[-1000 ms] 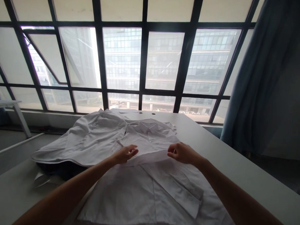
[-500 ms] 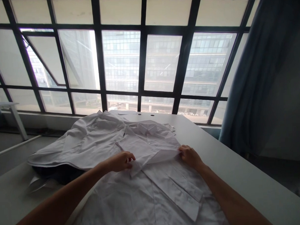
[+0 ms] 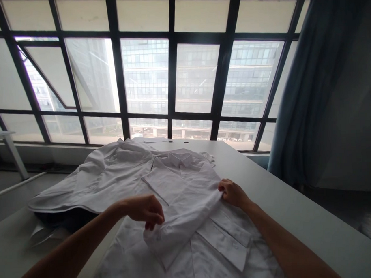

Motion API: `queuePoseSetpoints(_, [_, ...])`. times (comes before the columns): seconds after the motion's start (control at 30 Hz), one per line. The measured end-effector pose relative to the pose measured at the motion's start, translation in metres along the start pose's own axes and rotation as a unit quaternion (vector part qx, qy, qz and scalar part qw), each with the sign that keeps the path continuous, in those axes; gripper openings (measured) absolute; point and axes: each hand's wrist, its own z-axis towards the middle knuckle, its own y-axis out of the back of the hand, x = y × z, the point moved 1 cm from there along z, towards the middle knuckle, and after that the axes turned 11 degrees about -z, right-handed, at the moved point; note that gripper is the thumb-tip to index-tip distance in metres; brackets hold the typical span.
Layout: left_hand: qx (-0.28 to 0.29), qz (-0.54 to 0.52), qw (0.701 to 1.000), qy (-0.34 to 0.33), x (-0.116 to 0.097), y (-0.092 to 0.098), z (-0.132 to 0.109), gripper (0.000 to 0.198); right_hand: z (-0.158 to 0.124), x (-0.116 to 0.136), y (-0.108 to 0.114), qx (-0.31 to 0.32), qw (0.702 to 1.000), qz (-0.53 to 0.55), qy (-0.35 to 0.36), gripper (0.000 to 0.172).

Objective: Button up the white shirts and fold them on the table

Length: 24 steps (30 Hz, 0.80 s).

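Not one readable word, label, brand, number or sign in view: no legible print on the white cotton button-front shirt (image 3: 181,183), none on the pale smooth worktop (image 3: 266,201). Beyond the black-framed window (image 3: 172,74), only a blurred glass-fronted office building (image 3: 147,79), with no lettering that can be made out.
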Motion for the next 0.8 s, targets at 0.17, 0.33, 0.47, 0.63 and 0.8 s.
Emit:
queuePoseSetpoints(0.17, [-0.151,0.181,0.970,0.053,0.005,-0.007,0.016,0.039,-0.001,0.000,0.003,0.012,1.000,-0.004,0.000,0.035])
queuePoseSetpoints(0.33, [-0.106,0.097,0.981,0.129,0.008,-0.016,0.019,0.061,0.000,0.002,0.002,0.001,0.999,-0.037,0.014,0.035])
queuePoseSetpoints(0.47, [-0.155,0.104,0.975,0.120,0.012,-0.028,0.024,0.068,0.000,0.010,0.008,0.009,0.998,-0.029,0.051,0.043])
queuePoseSetpoints(0.63, [-0.206,0.113,0.966,0.103,0.017,-0.033,0.033,0.048,-0.009,0.038,0.027,0.019,0.991,0.029,0.127,0.040])
queuePoseSetpoints(0.8, [-0.243,0.015,0.967,0.073,0.013,-0.020,0.033,0.042,-0.020,0.077,0.047,0.015,0.978,0.067,0.195,0.028])
